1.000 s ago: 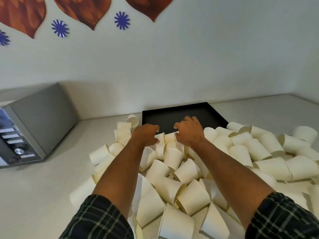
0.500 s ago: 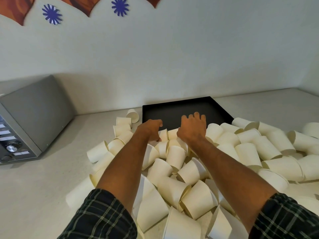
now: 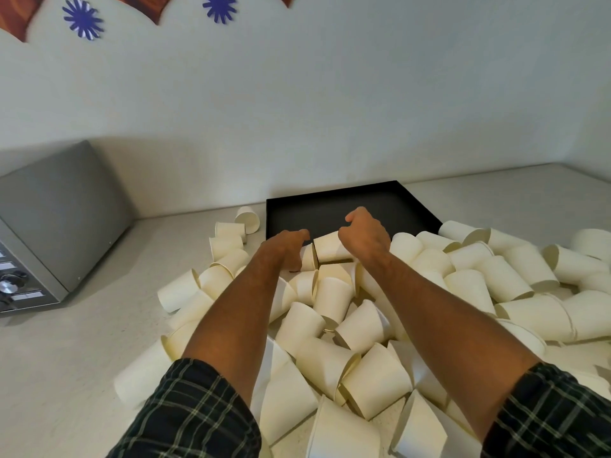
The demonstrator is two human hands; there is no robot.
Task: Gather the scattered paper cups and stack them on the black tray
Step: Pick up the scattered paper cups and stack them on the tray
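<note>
1. No readable writing; the labels on the grey appliance (image 3: 49, 226) at the counter's left edge are blurred.
2. Paper cups (image 3: 334, 325) lie heaped mid-counter, spilling against the near rim of the black tray (image 3: 330, 209) by the back wall.
3. Left hand (image 3: 286, 247) fingers curl round one cup (image 3: 307, 257); right hand (image 3: 365, 236) fingers grip another cup (image 3: 330, 247).
4. Pale counter (image 3: 82, 342), white wall, blue paper flowers (image 3: 82, 18).

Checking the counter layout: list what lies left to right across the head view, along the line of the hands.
Grey oven → lone cup by the tray corner → left hand → right hand → cups at the far right.
</note>
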